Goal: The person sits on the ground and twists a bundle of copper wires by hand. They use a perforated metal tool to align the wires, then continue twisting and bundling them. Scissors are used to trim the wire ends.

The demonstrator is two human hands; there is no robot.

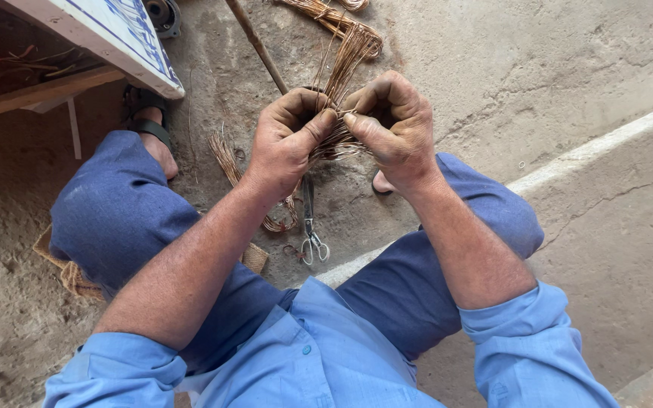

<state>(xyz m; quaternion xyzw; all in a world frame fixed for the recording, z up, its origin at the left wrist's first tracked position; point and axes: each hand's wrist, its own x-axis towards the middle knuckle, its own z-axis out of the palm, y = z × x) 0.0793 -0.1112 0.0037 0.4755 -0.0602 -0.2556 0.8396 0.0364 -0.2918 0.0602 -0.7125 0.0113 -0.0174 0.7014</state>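
While we crouched over the concrete floor (493,60), our left hand (287,140) and right hand (391,125) were pressed together, pinching a bundle of thin copper-coloured wire strands (345,64); small steel scissors (311,227) lay below them between our knees.

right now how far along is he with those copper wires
Done: one loose wire bunch lies on the floor farther ahead, another beside the left knee. In hand: left hand and right hand pinch a copper wire bundle, ends fanned. Left: scissors lie unused underneath; how much remains is unclear.
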